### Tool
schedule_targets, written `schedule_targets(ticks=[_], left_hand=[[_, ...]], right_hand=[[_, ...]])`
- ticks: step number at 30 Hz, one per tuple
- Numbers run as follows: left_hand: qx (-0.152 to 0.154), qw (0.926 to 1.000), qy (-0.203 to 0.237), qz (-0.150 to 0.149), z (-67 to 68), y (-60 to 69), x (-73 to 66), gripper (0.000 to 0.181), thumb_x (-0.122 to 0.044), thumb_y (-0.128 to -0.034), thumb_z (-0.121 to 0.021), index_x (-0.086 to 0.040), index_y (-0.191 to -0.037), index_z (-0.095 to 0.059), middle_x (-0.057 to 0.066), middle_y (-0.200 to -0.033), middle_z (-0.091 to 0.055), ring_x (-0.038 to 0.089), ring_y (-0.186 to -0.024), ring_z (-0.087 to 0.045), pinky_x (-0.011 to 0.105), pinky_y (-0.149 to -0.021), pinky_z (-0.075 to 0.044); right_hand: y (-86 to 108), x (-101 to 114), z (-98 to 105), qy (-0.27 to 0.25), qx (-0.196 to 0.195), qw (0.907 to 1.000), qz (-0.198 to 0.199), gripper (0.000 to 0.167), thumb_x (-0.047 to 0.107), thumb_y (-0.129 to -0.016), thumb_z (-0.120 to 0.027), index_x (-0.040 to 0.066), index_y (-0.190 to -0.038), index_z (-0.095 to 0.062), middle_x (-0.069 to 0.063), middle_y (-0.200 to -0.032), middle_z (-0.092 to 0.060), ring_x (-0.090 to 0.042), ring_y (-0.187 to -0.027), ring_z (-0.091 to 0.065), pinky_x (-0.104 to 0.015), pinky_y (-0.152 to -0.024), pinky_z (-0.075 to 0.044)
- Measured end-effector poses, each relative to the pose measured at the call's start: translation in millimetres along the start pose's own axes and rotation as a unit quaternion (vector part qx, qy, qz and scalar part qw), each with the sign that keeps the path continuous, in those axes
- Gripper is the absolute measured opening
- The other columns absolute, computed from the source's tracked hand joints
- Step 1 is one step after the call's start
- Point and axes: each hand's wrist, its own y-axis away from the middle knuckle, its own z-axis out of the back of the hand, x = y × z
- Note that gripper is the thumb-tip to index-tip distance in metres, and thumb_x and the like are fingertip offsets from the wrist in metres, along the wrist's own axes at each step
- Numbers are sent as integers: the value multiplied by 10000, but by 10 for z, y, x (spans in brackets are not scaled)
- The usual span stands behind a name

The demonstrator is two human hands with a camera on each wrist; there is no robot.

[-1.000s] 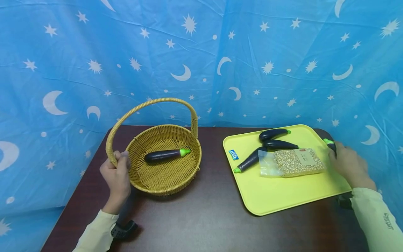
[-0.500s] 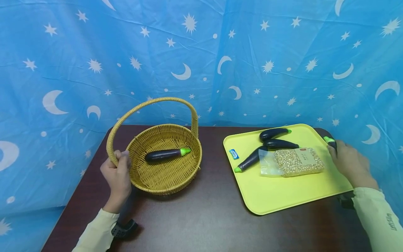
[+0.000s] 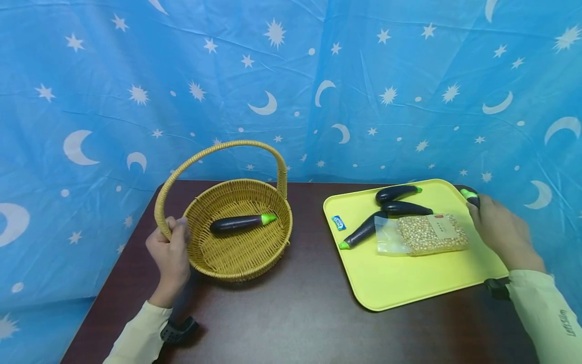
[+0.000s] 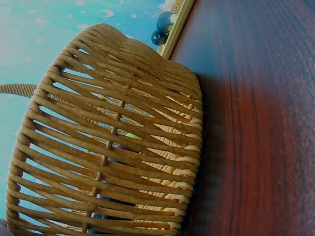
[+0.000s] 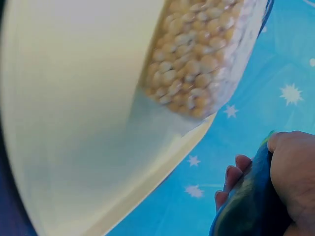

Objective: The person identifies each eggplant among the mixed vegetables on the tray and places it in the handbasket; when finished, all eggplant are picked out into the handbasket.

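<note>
My left hand [image 3: 170,253] grips the near left side of the arched handle of a wicker basket [image 3: 243,275], which stands on the table. One dark purple eggplant [image 3: 236,224] with a green tip lies inside. In the left wrist view the woven basket wall [image 4: 108,147] fills much of the frame. At the far right, my right hand [image 3: 504,232] holds another eggplant [image 3: 473,198] above the tray's right side. The right wrist view shows fingers curled around this eggplant [image 5: 246,201]. Several more eggplants [image 3: 361,232] lie on the yellow tray [image 3: 409,283].
A clear bag of corn kernels [image 3: 427,235] lies on the tray, overlapping the eggplants there. A small blue label [image 3: 338,223] is at the tray's left edge. The dark wooden table [image 3: 273,323] lies before a blue star-patterned curtain [image 3: 204,76].
My right hand, with the eggplant in it, has shifted slightly left and away from me in the last half second. The left hand and the basket stay in place.
</note>
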Motion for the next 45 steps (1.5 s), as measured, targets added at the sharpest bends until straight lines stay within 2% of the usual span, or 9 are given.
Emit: schedule_targets(ticks=[5, 11, 15, 22, 28, 35, 38, 41, 45], left_hand=[[-6, 10000, -35, 0, 4, 5, 4, 443, 152, -990, -493, 51, -604, -300, 19, -537, -265, 79, -445, -206, 245, -429, -164], [-17, 10000, 76, 6, -5, 0, 3, 443, 146, -989, -492, 54, -604, -294, 19, -538, -262, 78, -449, -205, 248, -430, -162], [-21, 9999, 98, 2, -13, -6, -2, 434, 150, -984, -486, 58, -605, -296, 20, -544, -261, 80, -457, -201, 251, -433, -161], [-19, 9999, 118, 20, -15, -8, -2, 436, 144, -987, -489, 56, -609, -291, 17, -549, -253, 76, -460, -196, 251, -434, -155], [-29, 10000, 75, -1, -9, -2, 1, 439, 147, -987, -490, 54, -608, -288, 15, -546, -252, 75, -452, -202, 249, -433, -160], [-8, 10000, 59, -7, -17, -9, 3, 431, 148, -979, -478, 48, -610, -279, 16, -556, -242, 76, -459, -196, 249, -434, -160], [10, 10000, 47, 8, -19, -12, 2, 429, 151, -976, -470, 46, -609, -274, 17, -561, -234, 76, -462, -187, 250, -433, -156], [1, 10000, 19, 13, -17, -11, -1, 425, 163, -973, -459, 46, -611, -271, 17, -562, -230, 75, -462, -179, 249, -429, -150], [0, 10000, -25, 36, -19, -9, -6, 421, 169, -972, -452, 48, -613, -269, 19, -559, -233, 78, -455, -181, 248, -424, -148]], right_hand=[[-25, 147, 37, 16, -73, 9998, 196, 469, 289, -1149, -457, -155, -1299, -438, -365, -1021, -576, -542, -841, -603, -618, -546, -430], [-51, 351, 86, 58, -148, 9992, 374, 475, 311, -1153, -448, -108, -1377, -433, -375, -1143, -567, -587, -977, -591, -678, -612, -437], [-66, 509, 117, 119, -280, 9974, 657, 439, 288, -1150, -468, -86, -1378, -443, -351, -1158, -573, -550, -925, -614, -656, -576, -448], [-96, 763, 126, 288, -760, 9886, 1267, 406, 212, -1121, -562, -112, -1352, -483, -329, -1075, -612, -450, -759, -641, -577, -481, -460], [-98, 963, 136, 364, -955, 9835, 1495, 420, 176, -1096, -613, -124, -1368, -503, -312, -1047, -627, -404, -717, -637, -551, -467, -465], [-82, 1194, 162, 374, -821, 9822, 1650, 448, 173, -1087, -625, -118, -1403, -496, -343, -1172, -631, -445, -844, -681, -548, -523, -517], [-76, 1275, 157, 390, -738, 9815, 1724, 444, 180, -1089, -622, -103, -1408, -499, -330, -1186, -636, -427, -851, -686, -521, -502, -508], [-84, 1352, 141, 362, -750, 9778, 1922, 432, 178, -1084, -632, -91, -1400, -509, -305, -1158, -648, -387, -817, -684, -483, -489, -490], [-94, 1466, 134, 319, -800, 9713, 2218, 426, 177, -1077, -647, -72, -1398, -521, -285, -1174, -657, -384, -862, -696, -482, -525, -510]])
